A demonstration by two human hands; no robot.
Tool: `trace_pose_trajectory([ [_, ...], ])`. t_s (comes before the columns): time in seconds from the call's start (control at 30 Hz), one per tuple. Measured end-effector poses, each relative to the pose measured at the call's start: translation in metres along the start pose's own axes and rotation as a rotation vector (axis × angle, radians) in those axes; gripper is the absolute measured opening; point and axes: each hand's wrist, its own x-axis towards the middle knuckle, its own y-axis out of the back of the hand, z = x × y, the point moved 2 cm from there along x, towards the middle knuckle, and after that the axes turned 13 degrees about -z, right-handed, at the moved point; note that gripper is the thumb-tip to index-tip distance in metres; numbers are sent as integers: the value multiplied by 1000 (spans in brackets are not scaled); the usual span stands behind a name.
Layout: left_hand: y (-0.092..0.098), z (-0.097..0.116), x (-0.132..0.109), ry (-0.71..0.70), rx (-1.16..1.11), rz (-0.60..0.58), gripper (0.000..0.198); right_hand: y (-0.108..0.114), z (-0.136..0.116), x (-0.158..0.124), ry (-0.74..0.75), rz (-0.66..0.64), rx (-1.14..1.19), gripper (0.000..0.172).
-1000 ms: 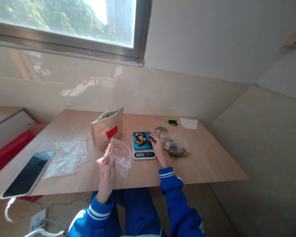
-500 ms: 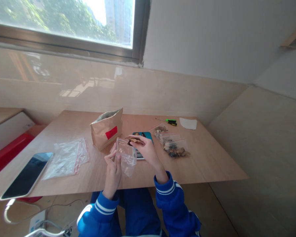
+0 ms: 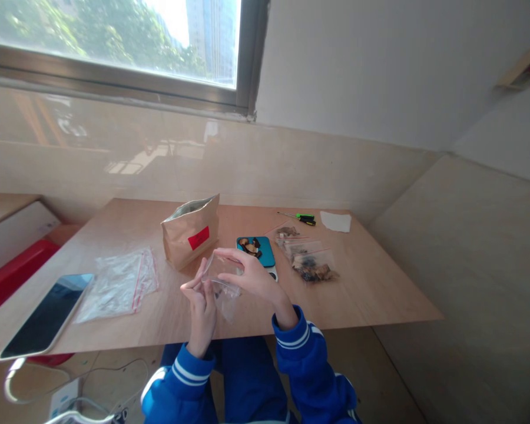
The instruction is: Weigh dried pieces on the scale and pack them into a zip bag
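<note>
Smartphone [image 3: 46,318] and flat zip-lock bags [image 3: 112,285] lie at left on the bench [image 3: 375,288], before an open kraft-paper pouch [image 3: 188,238] with a red label. My left hand [image 3: 202,312] pinches a clear bag [image 3: 228,303] upright at the near middle; my right hand [image 3: 258,280], thumb and fingers parted, is at its mouth. Just behind, dried brown slices [image 3: 251,248] rest on a blue-topped scale [image 3: 267,256]; filled bags [image 3: 314,271] lie to the right.
</note>
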Motion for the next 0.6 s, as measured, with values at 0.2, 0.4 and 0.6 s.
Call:
trace_pose_trajectory([
  [0.2, 6, 0, 1, 16, -27, 31, 20, 29, 51, 5, -21, 267, -261, 39],
  [0.4, 9, 1, 1, 37, -60, 52, 23, 54, 151, 8, -414, 262, -616, 87],
  [0.6, 10, 1, 0, 69, -72, 51, 30, 54, 179, 2, -315, 336, -582, 58],
])
